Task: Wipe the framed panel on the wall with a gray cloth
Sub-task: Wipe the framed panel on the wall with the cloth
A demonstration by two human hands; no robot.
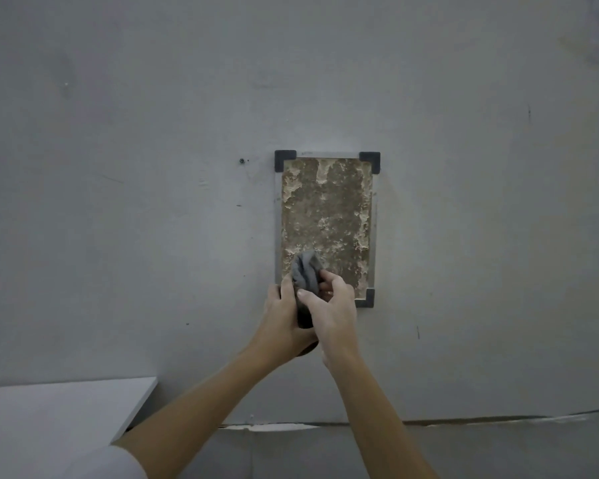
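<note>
The person's left hand (pixel 281 312) and right hand (pixel 332 305) are both uncovered, and a short-cut thumbnail shows on the right one. The wrists are bare too. The left forearm (pixel 201 395) is slim and bare up to about the elbow, where a sleeve (pixel 118 461) begins. The sleeve is pale, whitish-grey fabric, plain and smooth, with a soft rounded edge, though the dim light hides its exact shade. The right forearm (pixel 377 409) is equally slim and bare as far as the bottom of the view.
</note>
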